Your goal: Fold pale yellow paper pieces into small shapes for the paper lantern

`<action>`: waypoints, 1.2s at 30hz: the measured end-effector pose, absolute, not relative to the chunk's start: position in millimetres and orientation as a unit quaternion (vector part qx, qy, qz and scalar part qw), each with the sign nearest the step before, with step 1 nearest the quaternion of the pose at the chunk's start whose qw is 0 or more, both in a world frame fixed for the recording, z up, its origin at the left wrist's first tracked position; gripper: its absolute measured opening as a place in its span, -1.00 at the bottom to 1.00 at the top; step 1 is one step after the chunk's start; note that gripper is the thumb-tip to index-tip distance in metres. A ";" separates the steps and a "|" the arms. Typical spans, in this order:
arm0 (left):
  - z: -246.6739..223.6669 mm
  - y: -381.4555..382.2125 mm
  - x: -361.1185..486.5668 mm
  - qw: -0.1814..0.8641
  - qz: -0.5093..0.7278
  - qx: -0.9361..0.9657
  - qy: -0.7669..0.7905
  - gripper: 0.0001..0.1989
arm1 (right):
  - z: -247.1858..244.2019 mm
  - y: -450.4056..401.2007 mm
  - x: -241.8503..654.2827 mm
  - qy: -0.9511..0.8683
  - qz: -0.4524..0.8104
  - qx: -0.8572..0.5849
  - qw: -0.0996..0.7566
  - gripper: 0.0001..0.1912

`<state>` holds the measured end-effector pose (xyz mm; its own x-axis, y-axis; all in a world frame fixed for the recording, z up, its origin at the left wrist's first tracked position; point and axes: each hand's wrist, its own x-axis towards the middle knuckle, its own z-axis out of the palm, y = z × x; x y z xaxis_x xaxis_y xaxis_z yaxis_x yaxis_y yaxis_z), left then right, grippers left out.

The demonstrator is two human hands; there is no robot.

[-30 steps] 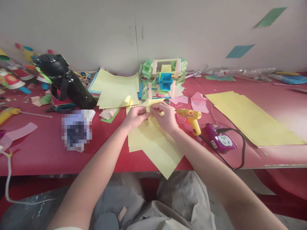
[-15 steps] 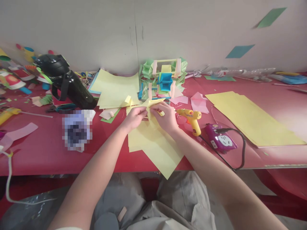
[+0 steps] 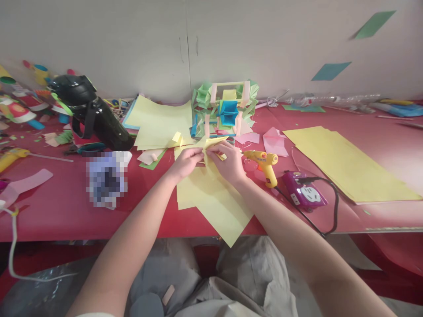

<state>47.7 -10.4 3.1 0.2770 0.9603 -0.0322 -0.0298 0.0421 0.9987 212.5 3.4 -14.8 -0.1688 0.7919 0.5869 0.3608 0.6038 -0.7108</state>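
Observation:
Both hands meet over the middle of the table on a small folded piece of yellow paper (image 3: 213,141). My left hand (image 3: 187,162) pinches its left side with fingertips pressed together. On the other side my right hand (image 3: 228,160) is closed round the paper, and part of the folds is hidden behind its fingers. Beneath them lie larger yellow sheets (image 3: 228,213), one corner hanging past the table edge. Just beyond stands a paper model (image 3: 228,112) of green fans, a blue folded piece and pale strips.
A yellow glue gun (image 3: 264,165) and purple power socket (image 3: 306,191) sit right of my hands, with a black cord. More yellow sheets (image 3: 350,167) lie farther right. A black bottle (image 3: 95,116) leans at the left, near a blurred-out object (image 3: 106,179). Paper scraps surround the model.

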 end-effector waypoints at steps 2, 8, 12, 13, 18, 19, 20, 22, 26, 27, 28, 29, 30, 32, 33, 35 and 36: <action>4.4 -11.8 48.3 0.576 0.424 0.553 0.428 -0.76 | -14.8 3.4 212.2 -0.735 0.212 -0.395 0.509 -0.89; 0.6 -11.4 49.4 0.535 0.422 0.604 0.414 -0.79 | -13.7 3.0 211.0 -0.733 0.212 -0.392 0.514 -0.89; -2.0 -10.4 50.5 0.528 0.424 0.604 0.421 -0.87 | -13.7 2.6 210.2 -0.731 0.216 -0.393 0.514 -0.89; -1.8 -10.7 50.9 0.528 0.424 0.604 0.421 -0.87 | -13.9 2.6 210.1 -0.730 0.217 -0.394 0.514 -0.89; -0.2 -12.3 52.3 0.526 0.432 0.589 0.435 -0.85 | -14.8 2.7 209.9 -0.729 0.220 -0.394 0.514 -0.90; -0.4 -12.2 52.4 0.526 0.434 0.584 0.439 -0.82 | -15.0 2.8 210.0 -0.730 0.220 -0.396 0.513 -0.90; -0.9 -11.8 52.4 0.527 0.437 0.578 0.443 -0.79 | -15.1 2.9 210.0 -0.731 0.219 -0.396 0.511 -0.90; -2.3 -10.6 52.5 0.531 0.444 0.563 0.450 -0.75 | -15.3 3.0 210.2 -0.735 0.216 -0.392 0.510 -0.89; -3.2 -8.9 53.1 0.546 0.458 0.530 0.460 -0.75 | -15.3 3.1 210.6 -0.747 0.200 -0.382 0.505 -0.88; -2.5 -8.9 53.3 0.552 0.460 0.523 0.460 -0.76 | -15.5 3.2 210.7 -0.751 0.196 -0.379 0.505 -0.88; -1.6 -9.1 53.5 0.557 0.461 0.515 0.459 -0.78 | -15.7 3.4 210.8 -0.754 0.192 -0.375 0.504 -0.87; -0.4 -9.3 53.6 0.563 0.463 0.507 0.460 -0.78 | -16.1 3.7 210.9 -0.758 0.187 -0.370 0.504 -0.87; 0.9 -9.7 53.7 0.566 0.466 0.499 0.462 -0.79 | -16.5 4.0 210.9 -0.762 0.182 -0.365 0.502 -0.86; 3.0 -10.2 53.7 0.567 0.476 0.483 0.467 -0.80 | -17.4 4.5 210.7 -0.771 0.171 -0.359 0.498 -0.84; 3.6 -10.2 53.5 0.567 0.482 0.477 0.468 -0.80 | -17.7 4.6 210.6 -0.775 0.165 -0.356 0.495 -0.83; 3.8 -9.6 52.8 0.568 0.492 0.465 0.468 -0.79 | -17.9 4.7 210.3 -0.783 0.153 -0.353 0.488 -0.82; 3.5 -9.0 52.3 0.570 0.496 0.459 0.467 -0.79 | -17.6 4.5 210.2 -0.787 0.146 -0.353 0.485 -0.81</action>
